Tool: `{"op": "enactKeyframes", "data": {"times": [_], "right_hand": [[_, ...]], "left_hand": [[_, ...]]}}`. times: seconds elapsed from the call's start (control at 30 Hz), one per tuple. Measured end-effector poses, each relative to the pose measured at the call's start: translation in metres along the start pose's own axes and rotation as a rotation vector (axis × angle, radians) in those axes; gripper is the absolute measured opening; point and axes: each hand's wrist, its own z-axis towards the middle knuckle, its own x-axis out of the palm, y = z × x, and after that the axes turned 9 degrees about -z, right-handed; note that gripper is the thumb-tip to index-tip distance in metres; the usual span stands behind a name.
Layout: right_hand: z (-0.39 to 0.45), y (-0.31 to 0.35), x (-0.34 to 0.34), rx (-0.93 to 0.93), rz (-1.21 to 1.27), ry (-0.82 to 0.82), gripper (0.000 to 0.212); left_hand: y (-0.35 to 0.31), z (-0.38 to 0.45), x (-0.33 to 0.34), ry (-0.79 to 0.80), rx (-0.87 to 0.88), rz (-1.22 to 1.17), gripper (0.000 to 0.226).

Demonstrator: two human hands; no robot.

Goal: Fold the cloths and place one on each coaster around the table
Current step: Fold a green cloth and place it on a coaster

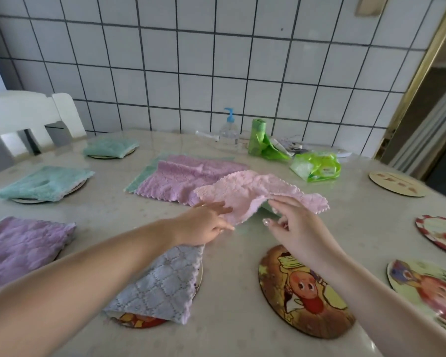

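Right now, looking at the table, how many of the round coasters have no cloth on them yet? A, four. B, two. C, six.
A: four coasters lie bare, the near cartoon coaster, two at the right edge and the far wooden coaster, while the pink cloth is between the left hand and right hand.
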Motion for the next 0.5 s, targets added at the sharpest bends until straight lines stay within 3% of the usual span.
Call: {"op": "enactKeyframes", "data": {"times": [0.13,0.27,0.4,0.5], "right_hand": [[0.0,-0.001,-0.018,-0.035,0.093,-0.067,0.049],[-0.003,-0.007,-0.035,-0.04,0.188,-0.128,0.047],[-0.004,-0.018,-0.057,-0.016,0.225,-0.179,0.044],[0.0,-0.024,-0.077,-0.011,0.187,-0.252,0.044]], "left_hand": [[-0.014,0.001,-0.005,-0.015,-0.07,0.056,0.044],[-0.002,0.006,-0.012,-0.259,-0.073,0.045,0.043],[-0.001,0.005,-0.04,-0.442,-0.181,-0.05,0.051],[-0.007,0.002,-0.068,-0.581,-0.121,-0.021,0.054]]}}
